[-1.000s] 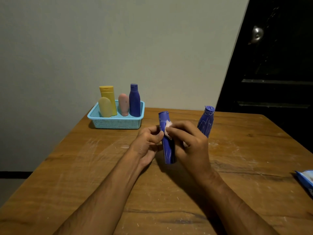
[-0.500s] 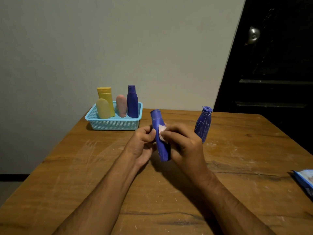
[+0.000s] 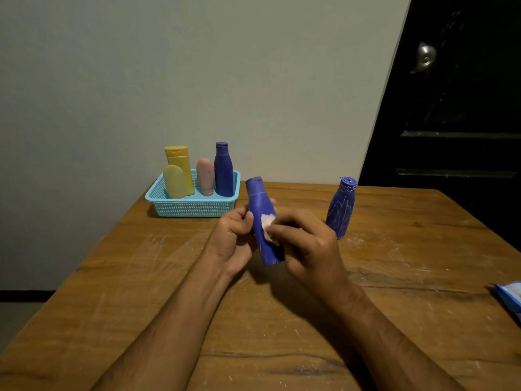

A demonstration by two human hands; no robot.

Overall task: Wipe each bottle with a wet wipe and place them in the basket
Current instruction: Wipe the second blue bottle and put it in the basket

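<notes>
The left hand [image 3: 235, 239] is curling its fingers round a blue bottle [image 3: 263, 221] over the middle of the table [image 3: 141, 277]. The right hand [image 3: 307, 244] is pinching a white wet wipe [image 3: 267, 225] against it.

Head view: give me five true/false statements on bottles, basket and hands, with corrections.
1. The left hand grips the blue bottle that is being wiped. True.
2. The right hand pinches a white wipe against that bottle. True.
3. The basket holds two bottles. False: four stand in it, namely a yellow bottle, a pale yellow one, a pink one and a dark blue one.
4. The streaked blue bottle lies on its side in the basket. False: it stands upright on the table, to the right of the hands.
5. The wipe packet sits beside the basket. False: it is at the table's right edge.
</notes>
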